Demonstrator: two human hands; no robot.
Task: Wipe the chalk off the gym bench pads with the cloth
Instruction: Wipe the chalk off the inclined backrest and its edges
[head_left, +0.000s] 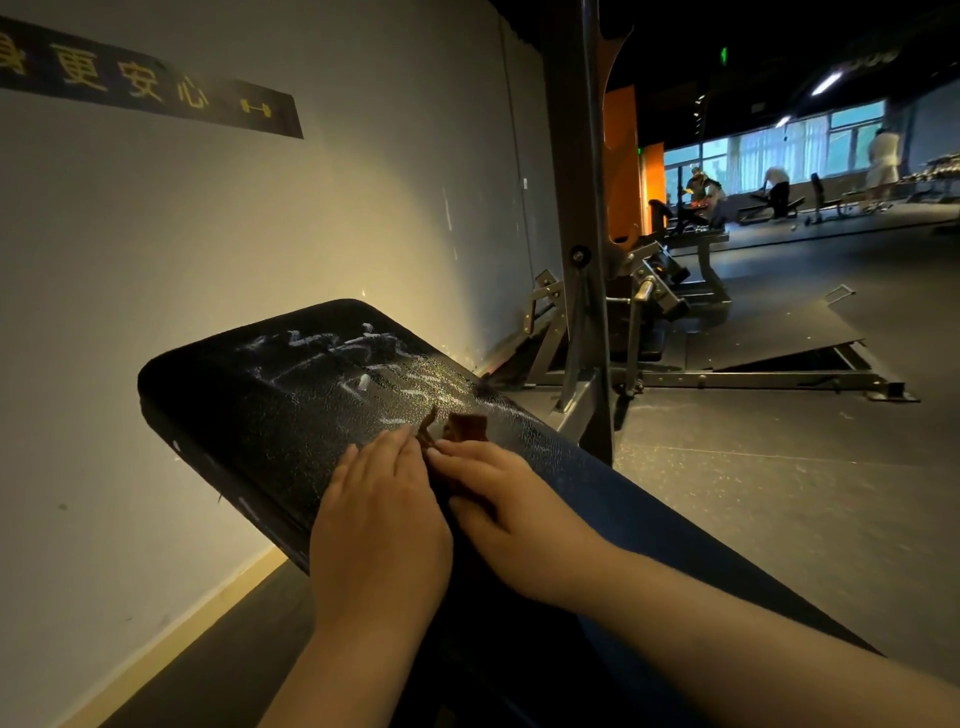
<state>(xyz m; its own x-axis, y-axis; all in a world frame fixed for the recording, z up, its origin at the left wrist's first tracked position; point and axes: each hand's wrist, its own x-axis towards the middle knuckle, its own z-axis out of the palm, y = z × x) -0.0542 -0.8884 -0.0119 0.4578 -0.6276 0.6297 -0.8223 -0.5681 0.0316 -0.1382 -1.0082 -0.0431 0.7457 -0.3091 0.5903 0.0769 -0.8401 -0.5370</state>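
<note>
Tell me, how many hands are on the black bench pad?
2. The left hand lies flat on the pad, next to the brown cloth. The right hand presses on that cloth. None seem hidden.

Two hands: one left hand (379, 525); one right hand (511, 512); one cloth (467, 427); one pad (249, 410), bearing one patch of chalk (337, 358); one sign (156, 85) on one wall (311, 218); two orange pillars (621, 156); two lights (826, 83) overhead; at least three people (883, 156) far off, though the exact number is unclear.
</note>
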